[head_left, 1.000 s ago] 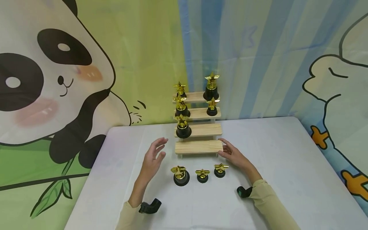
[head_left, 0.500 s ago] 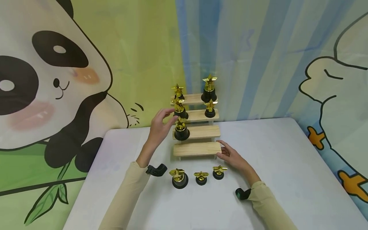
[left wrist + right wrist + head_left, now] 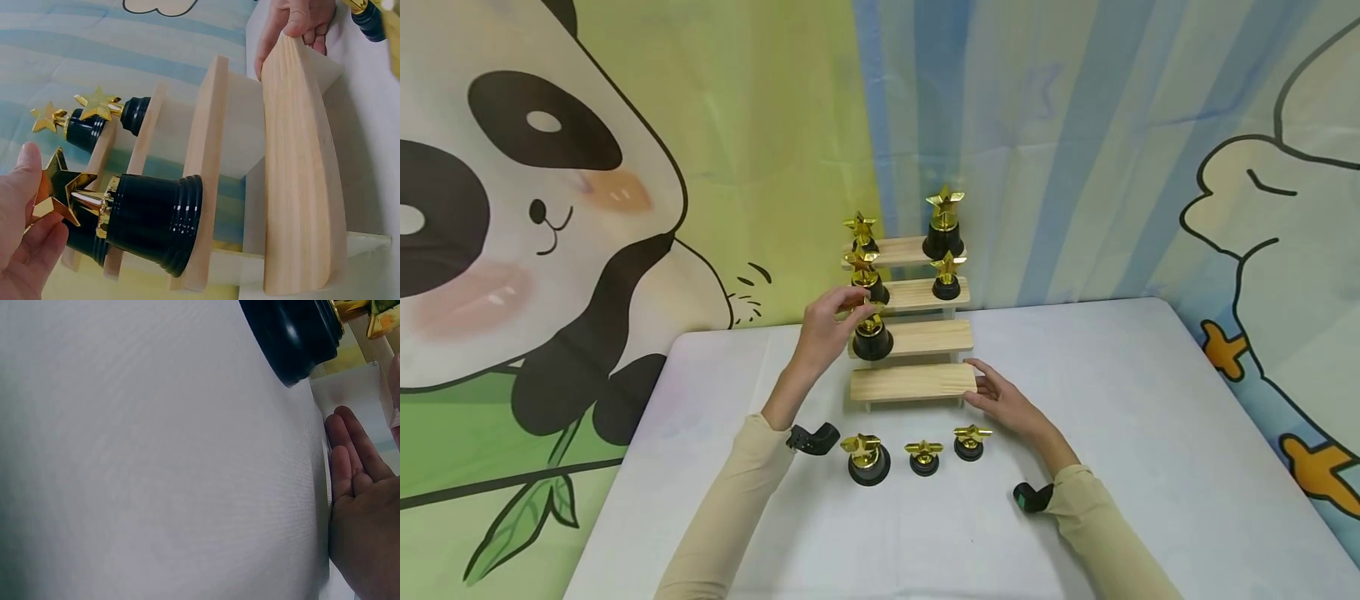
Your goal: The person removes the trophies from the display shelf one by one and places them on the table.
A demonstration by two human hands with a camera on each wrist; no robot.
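A stepped wooden display stand [image 3: 913, 383] has several tiers. On the second tier from the bottom, at its left end, stands a star trophy [image 3: 872, 340] with a black base. My left hand [image 3: 824, 330] pinches that trophy's gold star [image 3: 59, 187] between thumb and fingers; the base sits upright on the board. At the right end of the lowest board [image 3: 297, 169], my right hand [image 3: 1006, 406] holds the edge, its thumb on the board and fingers behind. In the right wrist view its fingers [image 3: 350, 447] lie near the white cloth.
Further trophies stand on the upper tiers, including a large one [image 3: 943, 225] at top right and a small one [image 3: 947, 277] below it. Three trophies, a larger one [image 3: 868, 461] and two small ones [image 3: 923, 458], stand on the white table [image 3: 1075, 358] before the stand.
My left hand has moved up and right from beside the stand to the trophy and taken hold of its star. My right hand stays at the lowest board's end.
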